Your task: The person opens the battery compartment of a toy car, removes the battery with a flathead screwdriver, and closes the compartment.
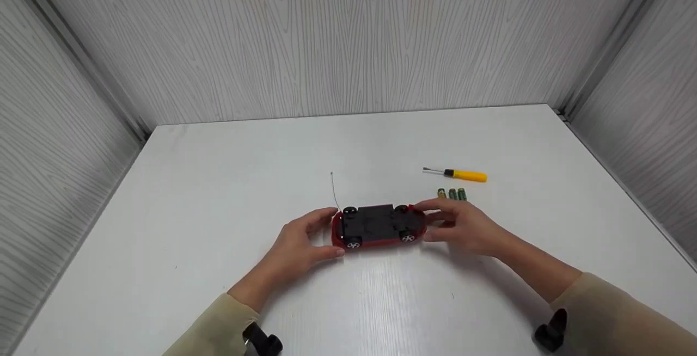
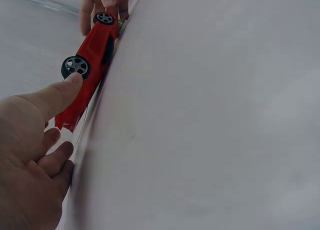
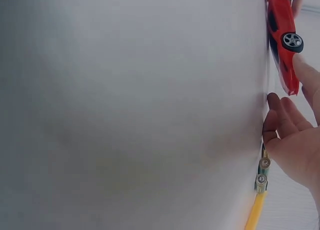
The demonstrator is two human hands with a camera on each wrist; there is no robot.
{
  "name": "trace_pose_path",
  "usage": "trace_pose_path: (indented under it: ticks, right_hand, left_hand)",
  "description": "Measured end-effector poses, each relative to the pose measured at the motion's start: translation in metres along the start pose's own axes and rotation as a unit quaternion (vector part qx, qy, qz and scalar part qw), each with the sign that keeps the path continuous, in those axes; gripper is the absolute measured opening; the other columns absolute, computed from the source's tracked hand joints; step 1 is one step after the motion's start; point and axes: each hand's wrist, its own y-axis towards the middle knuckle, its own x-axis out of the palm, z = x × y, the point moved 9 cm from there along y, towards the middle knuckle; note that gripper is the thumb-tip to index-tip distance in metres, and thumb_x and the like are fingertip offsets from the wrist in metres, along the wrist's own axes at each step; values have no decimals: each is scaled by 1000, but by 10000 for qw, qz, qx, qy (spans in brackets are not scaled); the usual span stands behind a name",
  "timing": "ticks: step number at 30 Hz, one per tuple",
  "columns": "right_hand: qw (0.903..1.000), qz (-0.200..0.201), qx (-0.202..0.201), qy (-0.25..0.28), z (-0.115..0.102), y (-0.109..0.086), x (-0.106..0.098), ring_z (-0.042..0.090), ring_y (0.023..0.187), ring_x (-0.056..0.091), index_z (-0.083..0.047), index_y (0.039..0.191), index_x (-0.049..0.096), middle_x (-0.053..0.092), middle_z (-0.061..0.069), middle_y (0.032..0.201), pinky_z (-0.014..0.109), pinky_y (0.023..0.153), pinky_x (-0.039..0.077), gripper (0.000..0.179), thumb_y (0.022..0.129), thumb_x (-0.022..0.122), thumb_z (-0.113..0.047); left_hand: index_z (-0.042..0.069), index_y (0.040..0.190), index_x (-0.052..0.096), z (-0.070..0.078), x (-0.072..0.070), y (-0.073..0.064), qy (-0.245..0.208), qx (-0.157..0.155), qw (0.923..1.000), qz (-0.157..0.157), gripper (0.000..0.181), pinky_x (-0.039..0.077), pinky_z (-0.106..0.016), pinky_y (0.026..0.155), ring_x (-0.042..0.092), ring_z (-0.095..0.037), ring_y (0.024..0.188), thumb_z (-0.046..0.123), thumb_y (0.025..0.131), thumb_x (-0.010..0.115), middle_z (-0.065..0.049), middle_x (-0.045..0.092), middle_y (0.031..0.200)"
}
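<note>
A red toy car [image 1: 375,224] lies upside down, its black underside and wheels facing up. A thin wire antenna [image 1: 334,190] sticks out from its left end. My left hand [image 1: 297,244] holds that end between thumb and fingers; in the left wrist view the thumb [image 2: 67,90] lies by a wheel. At the other end my right hand [image 1: 468,228] grips the car, thumb on the near side and fingers on the far side. The right wrist view shows the car's red side [image 3: 284,25] and the right thumb [image 3: 306,72] against it.
Three small green batteries [image 1: 452,194] stand just beyond the right hand, partly hidden by it. Behind them lies a screwdriver [image 1: 468,175] with a yellow handle, its tip pointing left. White wood-grain panels [image 1: 348,40] enclose the white table [image 1: 228,182] at the back and sides.
</note>
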Motion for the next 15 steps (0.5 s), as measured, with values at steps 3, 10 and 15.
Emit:
trace_pose_path:
  ticks: [3,10,15]
  right_hand:
    - [10000,24,9,-35,1,1,1,29,129,64,-19,145,66,63,7,146,26,96,53,57,92,86,-19]
    - [9999,99,27,-108,3,3,3,28,125,65,-24,144,67,63,3,143,29,94,54,58,90,87,-18]
    - [9998,111,-35,-185,3,4,4,26,123,65,-26,143,68,64,1,141,30,95,55,57,90,88,-19]
  left_hand:
    - [17,153,58,0,1,1,13,-10,10000,2,79,29,-43,125,46,-17,148,16,83,94,0,60,152]
    - [20,150,60,0,0,1,122,-14,9999,84,74,30,-44,124,47,-17,147,15,84,92,3,62,149]
    - [20,149,62,0,1,2,182,46,9998,81,71,31,-43,124,49,-16,146,13,84,91,3,63,147]
